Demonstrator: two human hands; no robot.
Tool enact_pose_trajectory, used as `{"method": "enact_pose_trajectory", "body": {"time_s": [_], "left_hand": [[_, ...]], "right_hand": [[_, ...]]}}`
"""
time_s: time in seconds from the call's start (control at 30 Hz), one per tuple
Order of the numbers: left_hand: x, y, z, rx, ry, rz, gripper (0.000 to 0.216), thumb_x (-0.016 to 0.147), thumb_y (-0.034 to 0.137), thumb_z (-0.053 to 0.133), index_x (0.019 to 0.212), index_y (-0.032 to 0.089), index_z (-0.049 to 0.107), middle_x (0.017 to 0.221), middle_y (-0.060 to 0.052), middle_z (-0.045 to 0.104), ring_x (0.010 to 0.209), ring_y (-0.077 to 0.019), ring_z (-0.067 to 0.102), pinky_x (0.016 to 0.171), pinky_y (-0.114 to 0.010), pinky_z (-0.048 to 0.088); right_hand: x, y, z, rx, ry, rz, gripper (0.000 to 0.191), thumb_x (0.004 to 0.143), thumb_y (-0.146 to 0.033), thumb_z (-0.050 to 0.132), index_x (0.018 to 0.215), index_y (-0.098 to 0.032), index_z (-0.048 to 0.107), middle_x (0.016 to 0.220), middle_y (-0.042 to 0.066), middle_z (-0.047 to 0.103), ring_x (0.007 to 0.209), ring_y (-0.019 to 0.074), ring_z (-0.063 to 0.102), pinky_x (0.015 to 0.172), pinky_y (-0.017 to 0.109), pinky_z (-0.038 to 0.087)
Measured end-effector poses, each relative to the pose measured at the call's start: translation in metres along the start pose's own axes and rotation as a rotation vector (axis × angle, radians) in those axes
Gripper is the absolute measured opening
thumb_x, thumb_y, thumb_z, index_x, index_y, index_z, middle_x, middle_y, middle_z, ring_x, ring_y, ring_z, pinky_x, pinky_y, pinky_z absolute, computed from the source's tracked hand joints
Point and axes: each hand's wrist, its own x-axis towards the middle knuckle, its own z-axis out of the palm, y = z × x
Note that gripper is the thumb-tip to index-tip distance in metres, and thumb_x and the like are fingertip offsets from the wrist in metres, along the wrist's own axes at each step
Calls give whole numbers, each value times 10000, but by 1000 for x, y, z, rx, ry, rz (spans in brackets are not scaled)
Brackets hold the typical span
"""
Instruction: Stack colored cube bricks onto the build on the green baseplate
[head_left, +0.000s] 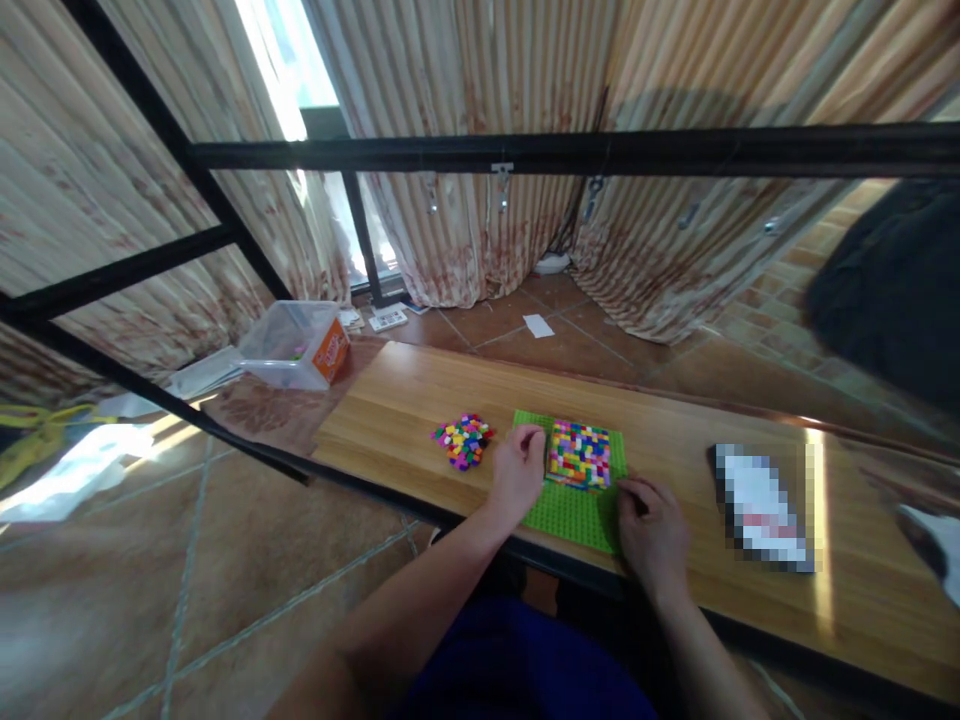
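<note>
A green studded baseplate (570,515) lies on the wooden table, bearing a block of multicoloured toy building bricks (580,455) packed tightly in rows. My left hand (519,468) is at the block's left side, over the plate, its fingers curled and closed. Whatever those fingers may hold is too small to make out. At the plate's right edge is my right hand (654,528), thumb and fingers bent together close to the block's lower right corner. Its fingertips hide anything between them. Left of my left hand, loose coloured bricks (465,441) lie in a small heap.
A pixelated white packet (761,508) lies on the table (420,385) at the right. Beyond the table's left end stands a clear plastic box (289,345) with an orange label. A black metal frame (420,153) crosses in front of the curtains (465,80).
</note>
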Motion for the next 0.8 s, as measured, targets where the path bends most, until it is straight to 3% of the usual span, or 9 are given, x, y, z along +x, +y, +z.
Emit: {"method": "enact_pose_trajectory", "body": {"time_s": [0.1,0.27,0.37,0.57,0.8], "left_hand": [[-1,-12,-36,269,-18,107,170,860,106,505,920,182,646,910,-59,670,910,-190,615,841,-319,478],[7,-30,-81,670,-4,104,251,807,88,572,1009,205,665,1064,-79,638,1014,-233,565,934,-391,444],[14,-27,-82,784,-57,155,229,840,151,576,1040,205,673,1090,-88,619,1020,-240,545,928,-394,436],[27,-20,-68,926,-172,202,145,865,192,559,899,204,699,1066,-89,607,1006,-258,525,873,-409,429],[30,-21,-66,781,-147,238,156,854,133,546,830,194,688,974,-96,634,953,-249,556,860,-399,442]], "right_hand": [[-1,1,0,-12,-4,-1,298,852,-348,473,853,-166,708,964,122,682,874,238,619,788,375,487],[-1,5,1,-20,-15,9,316,839,-371,472,854,-168,713,974,127,685,862,242,618,780,381,490],[-1,7,2,-31,-27,17,339,839,-386,466,867,-161,718,995,136,681,871,248,619,792,390,493],[-1,4,1,-28,-13,11,318,852,-370,474,848,-164,715,989,129,682,885,243,626,808,384,496],[-1,3,2,-7,-10,2,290,861,-353,486,859,-168,710,978,124,678,901,246,621,824,399,495]]}}
